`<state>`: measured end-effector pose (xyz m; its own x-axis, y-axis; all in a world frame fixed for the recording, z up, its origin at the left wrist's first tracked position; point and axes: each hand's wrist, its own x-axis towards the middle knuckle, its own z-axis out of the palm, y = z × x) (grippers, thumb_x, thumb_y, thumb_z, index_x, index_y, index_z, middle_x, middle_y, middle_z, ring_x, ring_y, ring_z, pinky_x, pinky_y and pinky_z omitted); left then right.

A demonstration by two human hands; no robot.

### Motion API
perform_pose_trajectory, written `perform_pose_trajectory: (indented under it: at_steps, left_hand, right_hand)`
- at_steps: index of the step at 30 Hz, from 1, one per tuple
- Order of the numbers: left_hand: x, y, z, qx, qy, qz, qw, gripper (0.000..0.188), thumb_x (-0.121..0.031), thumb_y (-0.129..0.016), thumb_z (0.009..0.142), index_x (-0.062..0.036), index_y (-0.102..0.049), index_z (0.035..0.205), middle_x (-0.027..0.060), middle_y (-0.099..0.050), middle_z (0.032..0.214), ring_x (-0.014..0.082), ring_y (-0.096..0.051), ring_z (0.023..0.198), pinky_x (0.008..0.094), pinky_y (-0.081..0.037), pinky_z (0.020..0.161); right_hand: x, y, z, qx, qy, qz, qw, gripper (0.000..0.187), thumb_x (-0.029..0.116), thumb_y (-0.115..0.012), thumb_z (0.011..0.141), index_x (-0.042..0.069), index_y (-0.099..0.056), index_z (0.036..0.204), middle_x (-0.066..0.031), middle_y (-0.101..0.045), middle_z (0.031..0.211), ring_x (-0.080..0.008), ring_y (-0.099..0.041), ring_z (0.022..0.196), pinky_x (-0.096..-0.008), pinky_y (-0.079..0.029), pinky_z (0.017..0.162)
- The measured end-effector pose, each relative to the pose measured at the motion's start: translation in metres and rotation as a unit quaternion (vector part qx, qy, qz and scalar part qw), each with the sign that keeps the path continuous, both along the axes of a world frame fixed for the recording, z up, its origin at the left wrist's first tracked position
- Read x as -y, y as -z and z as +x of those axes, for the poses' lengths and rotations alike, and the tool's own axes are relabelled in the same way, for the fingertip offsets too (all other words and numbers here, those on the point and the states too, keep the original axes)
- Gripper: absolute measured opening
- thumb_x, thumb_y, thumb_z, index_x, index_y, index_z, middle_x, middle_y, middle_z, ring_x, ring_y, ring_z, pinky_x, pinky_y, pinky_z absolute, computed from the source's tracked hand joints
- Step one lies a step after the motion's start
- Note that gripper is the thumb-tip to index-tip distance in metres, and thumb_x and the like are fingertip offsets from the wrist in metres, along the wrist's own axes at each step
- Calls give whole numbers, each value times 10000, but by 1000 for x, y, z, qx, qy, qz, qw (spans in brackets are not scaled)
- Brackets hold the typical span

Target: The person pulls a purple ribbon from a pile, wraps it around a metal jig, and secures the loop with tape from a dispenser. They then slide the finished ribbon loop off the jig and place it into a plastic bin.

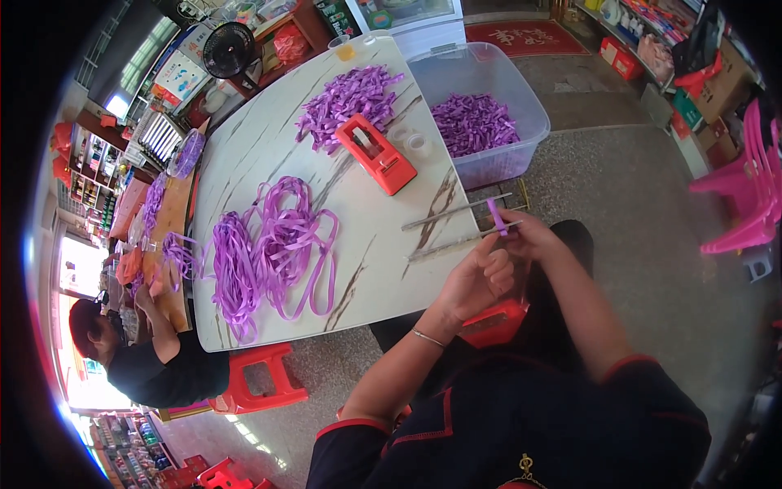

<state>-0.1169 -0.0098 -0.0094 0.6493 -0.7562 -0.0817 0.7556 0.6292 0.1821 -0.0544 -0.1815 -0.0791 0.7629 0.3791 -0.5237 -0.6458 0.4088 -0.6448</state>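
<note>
right hand [529,236]: a short strip of purple ribbon [496,216] is pinched upright between its fingertips.
left hand [481,281]: held just beside the right, fingers curled toward the same strip; a grip on it cannot be told.
in front: two thin metal rods [456,224] jut over the white marble-patterned table [269,138] edge.
done: cut pieces are heaped on the table [350,98] and in a clear plastic tub [489,114].
left: long purple ribbon [269,253] is lying uncut, well apart from the hands; much appears to remain.

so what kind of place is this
Likely a small shop doubling as a ribbon-craft workspace: stocked goods shelves, a marble-look table heaped with purple ribbon, and a clear bin of cut pieces.
</note>
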Motion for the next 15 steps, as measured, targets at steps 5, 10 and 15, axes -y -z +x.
perform_pose_trajectory:
  at_steps: [5, 10, 15]
  left_hand:
    - [0, 0, 0, -3, -6, 3, 1000, 335, -76, -436, 811, -118, -472, 1141, -20, -294, 622, 104, -327, 593, 236, -329, 586]
    - [-1, 0, -1, -10, -13, 9, 1000, 322, -65, -445, 802, -114, -481, 1118, -19, -290, 616, 105, -328, 591, 237, -330, 581]
    - [0, 1, -1, -8, -9, -2, 1000, 301, -62, -447, 800, -113, -499, 1092, -19, -293, 614, 105, -328, 592, 235, -330, 582]
  right_hand:
    - [15, -52, -15, 191, 71, -339, 918, 395, 457, -489, 853, 86, -608, 786, 0, -537, 696, -117, -536, 631, -269, -417, 548]
    - [-24, -113, -31, 320, -9, -649, 690, 404, 481, -547, 795, 85, -622, 763, -47, -597, 739, -196, -593, 675, -333, -451, 585]
    - [-21, -100, -24, 320, 4, -650, 689, 344, 417, -649, 722, 75, -626, 748, -60, -626, 696, -221, -601, 641, -327, -455, 589]
